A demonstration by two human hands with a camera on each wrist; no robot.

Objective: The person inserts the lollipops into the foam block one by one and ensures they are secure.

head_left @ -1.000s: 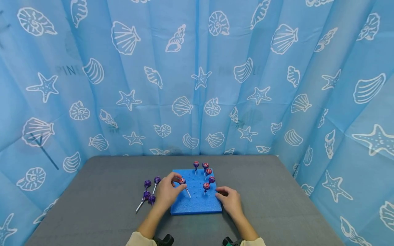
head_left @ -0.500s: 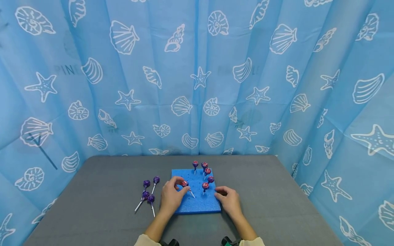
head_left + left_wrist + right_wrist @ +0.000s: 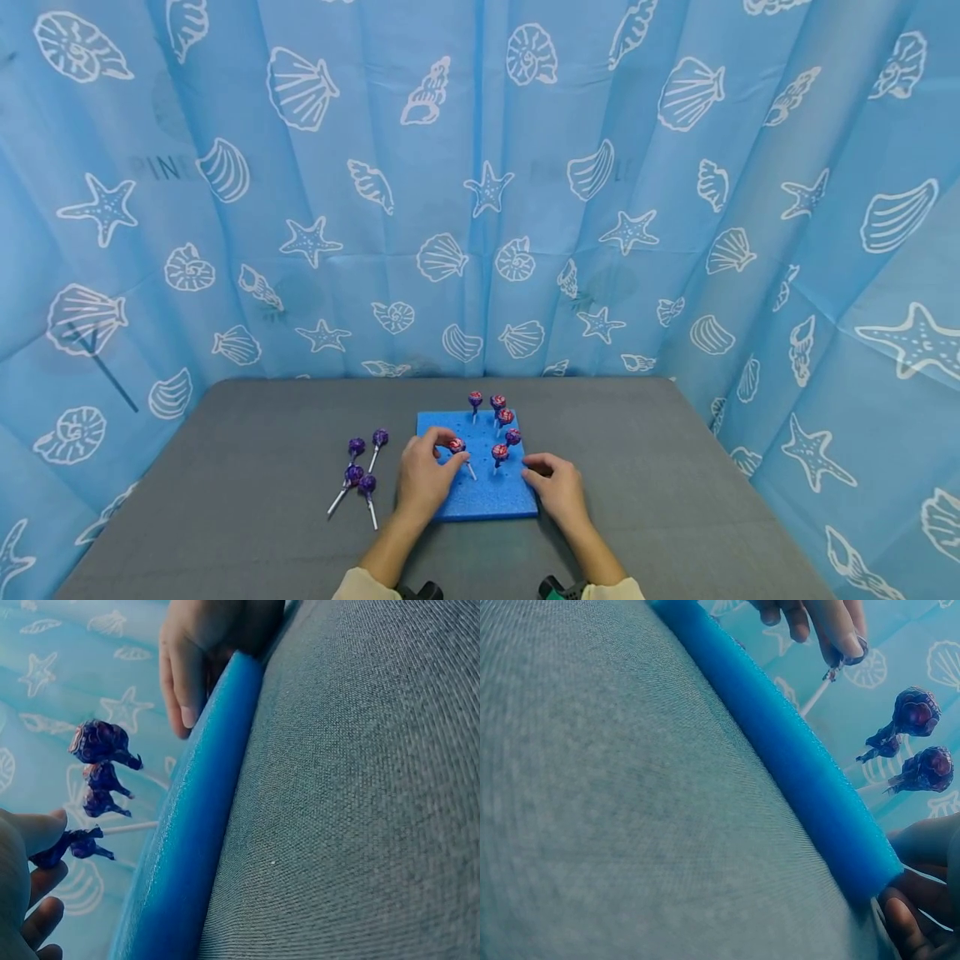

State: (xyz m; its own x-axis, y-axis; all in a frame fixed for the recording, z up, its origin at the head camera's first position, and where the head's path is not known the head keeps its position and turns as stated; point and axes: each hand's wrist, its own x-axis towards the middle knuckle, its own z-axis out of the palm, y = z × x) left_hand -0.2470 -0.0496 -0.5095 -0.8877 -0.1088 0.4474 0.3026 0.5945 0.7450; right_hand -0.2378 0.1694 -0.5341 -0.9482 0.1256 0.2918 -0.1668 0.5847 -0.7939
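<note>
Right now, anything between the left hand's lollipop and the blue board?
Nothing visible. The left hand pinches the lollipop over the blue board, stick angled down toward it. The standing lollipops are to its right, some farther back. Can't tell whether the stick touches the board.

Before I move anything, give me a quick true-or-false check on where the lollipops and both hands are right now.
1. The left hand pinches a lollipop over the blue board. True.
2. The person holds a lollipop in each hand. False: the right hand holds none; its fingers are at the board's right edge.
3. Five other lollipops stand in the board. True.
4. The loose lollipops lie right of the board. False: four loose lollipops lie on the gray table, left of it.
</note>
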